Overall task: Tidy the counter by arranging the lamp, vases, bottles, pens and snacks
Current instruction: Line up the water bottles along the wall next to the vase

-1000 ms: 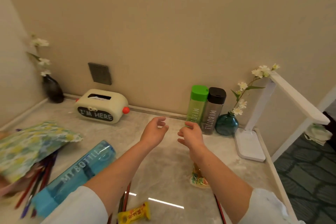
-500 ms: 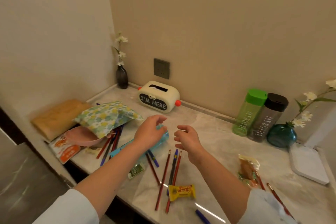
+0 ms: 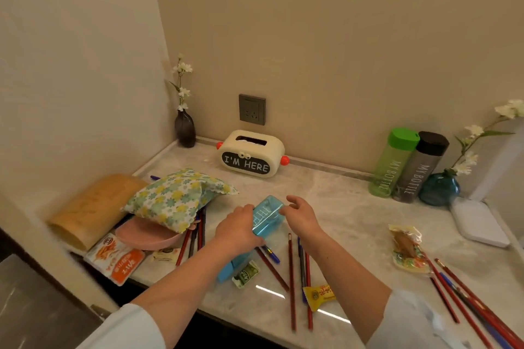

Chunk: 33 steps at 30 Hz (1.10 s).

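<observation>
**A:** Where does the clear blue plastic bottle [image 3: 262, 228] sit compared with the cream tissue box lettered "I'M HERE" [image 3: 251, 153]?

**B:** It lies on its side on the pale marble counter [image 3: 348, 214], nearer the camera than the box and slightly right of it. Its blue cap end points toward the counter's front edge.

**A:** And the hands?

**B:** The left hand [image 3: 238, 231] is laid over the bottle's left side, fingers wrapped onto it. The right hand [image 3: 302, 214] hovers at the bottle's far right corner, fingers spread and curled; I cannot tell whether they touch it.

**A:** What lies in front of the tissue box otherwise?

**B:** Red pencils [image 3: 292, 278] and a blue pen [image 3: 270, 253] are scattered close to the bottle, some passing under it. A small green snack sachet [image 3: 245, 275] lies just beside the cap, and a yellow wrapped sweet [image 3: 319, 293] sits toward the front edge.

**A:** To the left of the box?

**B:** A dark glass vase with white blossoms [image 3: 185, 129] stands in the corner. Nearer the camera, a floral fabric pouch [image 3: 177, 198] rests on a pink dish [image 3: 147, 236].

**A:** To the right?

**B:** A green-capped bottle [image 3: 392, 163] and a black-capped grey bottle [image 3: 419, 168] stand upright, touching, with a round teal vase [image 3: 439, 188] just beside them and a white lamp base [image 3: 477, 222] next to that.
</observation>
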Each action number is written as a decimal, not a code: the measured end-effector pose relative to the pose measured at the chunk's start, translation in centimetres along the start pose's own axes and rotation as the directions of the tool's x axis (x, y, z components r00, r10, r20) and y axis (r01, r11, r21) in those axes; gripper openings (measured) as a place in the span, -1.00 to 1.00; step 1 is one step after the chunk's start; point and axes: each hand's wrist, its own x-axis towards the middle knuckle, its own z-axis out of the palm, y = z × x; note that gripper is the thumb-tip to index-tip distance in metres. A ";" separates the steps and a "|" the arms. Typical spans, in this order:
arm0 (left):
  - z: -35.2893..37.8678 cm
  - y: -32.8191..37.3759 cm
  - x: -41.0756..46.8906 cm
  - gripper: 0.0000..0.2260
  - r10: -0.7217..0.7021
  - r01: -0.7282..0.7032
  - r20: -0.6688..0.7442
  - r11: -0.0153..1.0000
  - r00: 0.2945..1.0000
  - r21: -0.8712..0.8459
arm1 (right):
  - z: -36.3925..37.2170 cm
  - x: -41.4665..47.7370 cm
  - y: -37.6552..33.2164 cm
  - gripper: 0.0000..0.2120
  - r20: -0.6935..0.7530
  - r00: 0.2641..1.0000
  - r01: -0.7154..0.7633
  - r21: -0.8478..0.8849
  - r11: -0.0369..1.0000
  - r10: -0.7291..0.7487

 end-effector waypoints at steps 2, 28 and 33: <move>-0.5 0.6 0.2 -0.34 0.041 -0.041 0.009 0.999 0.999 0.012 | -0.3 -0.1 -0.2 -0.52 -0.028 1.000 0.014 -0.005 1.000 -0.014; -1.0 14.4 5.9 -0.38 0.356 -0.360 -0.326 0.932 0.876 0.051 | -14.0 0.4 -1.3 -0.72 -0.008 1.000 -0.019 0.248 0.969 0.022; -0.5 17.7 6.5 -0.55 0.070 -0.132 -0.122 0.768 0.990 -0.627 | -16.1 2.1 -1.2 -0.77 0.004 1.000 0.022 0.294 0.956 -0.025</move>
